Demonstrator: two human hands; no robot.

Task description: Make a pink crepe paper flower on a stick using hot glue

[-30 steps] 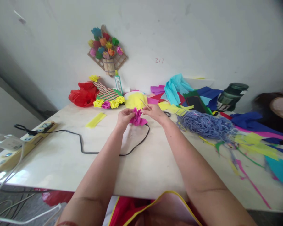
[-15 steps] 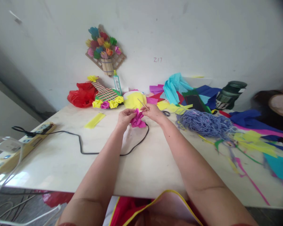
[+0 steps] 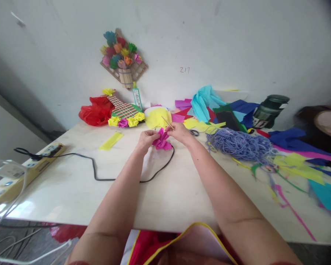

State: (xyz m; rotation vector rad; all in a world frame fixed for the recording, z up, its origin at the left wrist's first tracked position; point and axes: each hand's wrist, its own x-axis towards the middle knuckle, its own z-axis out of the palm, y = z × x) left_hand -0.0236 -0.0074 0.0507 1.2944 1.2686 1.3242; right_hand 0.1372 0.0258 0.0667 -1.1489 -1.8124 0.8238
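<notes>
A magenta crepe paper flower point(image 3: 162, 140) is held up between my two hands over the table. My left hand point(image 3: 148, 139) pinches its left edge with closed fingers. On the other side, my right hand point(image 3: 179, 132) is closed at the flower's right edge and also grips a thin wooden stick point(image 3: 167, 122), which slants up to the left. Behind my hands lies yellow crepe paper point(image 3: 157, 117). A small yellow paper strip point(image 3: 111, 141) rests on the table to the left.
A black cord point(image 3: 107, 180) loops across the white table point(image 3: 179, 206) from a power strip point(image 3: 34, 167). To the right lie a purple yarn bundle point(image 3: 239, 144) and paper scraps. A guitar-shaped craft point(image 3: 125, 109) and a red plastic bag point(image 3: 96, 111) sit behind, at left.
The flower's petals look slightly more spread. Both hands keep nearly the same place, with only a small shift of the fingers.
</notes>
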